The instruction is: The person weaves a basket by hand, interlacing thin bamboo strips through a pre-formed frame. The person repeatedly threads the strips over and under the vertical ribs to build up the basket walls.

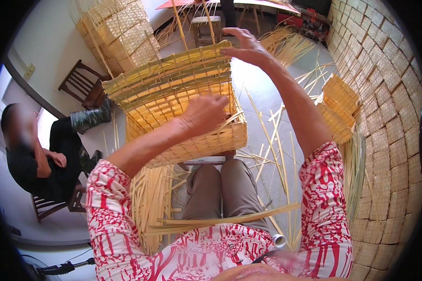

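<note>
In front of my knees stands a woven bamboo basket (192,145), its raised lid or upper panel (169,75) made of yellow and greenish strips. My left hand (205,112) is closed at the basket's opening, near the right side. Loose strip ends poke out beside its fingers, but what they grip is hidden. Farther off, my right hand (249,48) is at the panel's top right corner, fingers apart. Its thumb lies at or against that corner; firm contact cannot be made out. Several bamboo strips (229,218) lie across my lap.
Stacked woven baskets (115,35) stand at the far left; more woven pieces line the right wall (380,117). Bamboo strips (272,150) litter the floor. A person (37,159) sits at left beside a wooden chair (84,84). A small woven piece (337,107) lies right.
</note>
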`<state>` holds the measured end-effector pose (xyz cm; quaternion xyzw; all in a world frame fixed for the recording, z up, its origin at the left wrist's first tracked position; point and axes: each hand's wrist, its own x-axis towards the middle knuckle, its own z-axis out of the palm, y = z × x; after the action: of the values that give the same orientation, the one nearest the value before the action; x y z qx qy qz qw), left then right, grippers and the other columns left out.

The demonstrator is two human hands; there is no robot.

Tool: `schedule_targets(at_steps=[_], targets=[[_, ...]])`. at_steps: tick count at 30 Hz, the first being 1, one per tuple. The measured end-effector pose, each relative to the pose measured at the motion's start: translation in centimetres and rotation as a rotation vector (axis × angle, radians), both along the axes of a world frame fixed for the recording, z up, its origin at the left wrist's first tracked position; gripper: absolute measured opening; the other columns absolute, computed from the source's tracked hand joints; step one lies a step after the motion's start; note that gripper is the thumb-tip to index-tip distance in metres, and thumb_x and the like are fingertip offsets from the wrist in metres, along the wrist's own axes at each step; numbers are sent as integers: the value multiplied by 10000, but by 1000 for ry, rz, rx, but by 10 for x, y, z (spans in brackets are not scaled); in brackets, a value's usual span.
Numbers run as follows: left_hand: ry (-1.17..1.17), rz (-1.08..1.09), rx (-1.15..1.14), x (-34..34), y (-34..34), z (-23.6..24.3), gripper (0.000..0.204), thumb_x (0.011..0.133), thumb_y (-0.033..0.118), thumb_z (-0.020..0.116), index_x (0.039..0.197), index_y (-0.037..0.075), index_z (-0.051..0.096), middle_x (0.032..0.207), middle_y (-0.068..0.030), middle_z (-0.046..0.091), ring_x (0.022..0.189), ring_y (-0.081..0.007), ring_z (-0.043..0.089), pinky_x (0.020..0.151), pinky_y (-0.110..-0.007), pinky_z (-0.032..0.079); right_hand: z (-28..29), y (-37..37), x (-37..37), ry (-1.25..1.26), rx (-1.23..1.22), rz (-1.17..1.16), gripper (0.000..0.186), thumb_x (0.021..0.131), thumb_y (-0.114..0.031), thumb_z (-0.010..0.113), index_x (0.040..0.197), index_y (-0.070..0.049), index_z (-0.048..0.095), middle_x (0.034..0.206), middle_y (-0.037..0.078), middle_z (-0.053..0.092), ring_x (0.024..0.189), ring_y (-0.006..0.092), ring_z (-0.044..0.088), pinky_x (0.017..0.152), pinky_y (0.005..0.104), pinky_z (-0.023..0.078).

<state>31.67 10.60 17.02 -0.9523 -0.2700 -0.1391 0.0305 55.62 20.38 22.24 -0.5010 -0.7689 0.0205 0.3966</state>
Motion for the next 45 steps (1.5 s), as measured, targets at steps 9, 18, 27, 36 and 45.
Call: schedule_targets(at_steps=[9, 18, 27, 36, 45], targets=[[4, -374, 910, 8, 102, 117, 167, 859, 132, 660, 1010, 106, 593, 1028, -51, 672, 1038, -197, 651, 1032, -398, 465, -16, 31, -10, 324, -178, 325, 205, 877, -201, 768, 1018, -53, 758, 841, 22, 724, 762, 80, 624, 715, 294, 530], [270, -648, 924, 28, 130, 136, 211, 792, 143, 696, 982, 141, 606, 936, -15, 627, 971, -209, 622, 1088, -405, 421, -16, 10, -16, 426, -319, 233, 190, 801, -212, 797, 876, -38, 786, 740, 10, 719, 671, 45, 591, 620, 274, 519], [437, -613, 948, 29, 116, 142, 78, 785, 132, 673, 856, 152, 649, 880, 17, 645, 799, -153, 606, 939, -344, 430, -18, 3, -44, 549, -280, 20, 181, 768, -176, 766, 921, -88, 803, 782, 70, 759, 710, 78, 654, 672, 292, 547], [392, -170, 754, 44, 89, 116, 116, 763, 58, 661, 865, 70, 717, 826, -73, 694, 826, -199, 684, 857, -374, 466, -49, 24, -35, 679, -41, 219, 119, 805, -100, 695, 701, -43, 709, 621, -91, 615, 658, -13, 481, 550, 243, 460], [83, 141, 809, 26, 63, 81, 154, 808, 94, 701, 954, 45, 710, 924, -102, 701, 921, -235, 717, 701, -373, 584, -31, 4, -38, 508, -164, 126, 156, 802, -250, 796, 813, -95, 779, 711, -20, 706, 668, 34, 563, 620, 258, 485]])
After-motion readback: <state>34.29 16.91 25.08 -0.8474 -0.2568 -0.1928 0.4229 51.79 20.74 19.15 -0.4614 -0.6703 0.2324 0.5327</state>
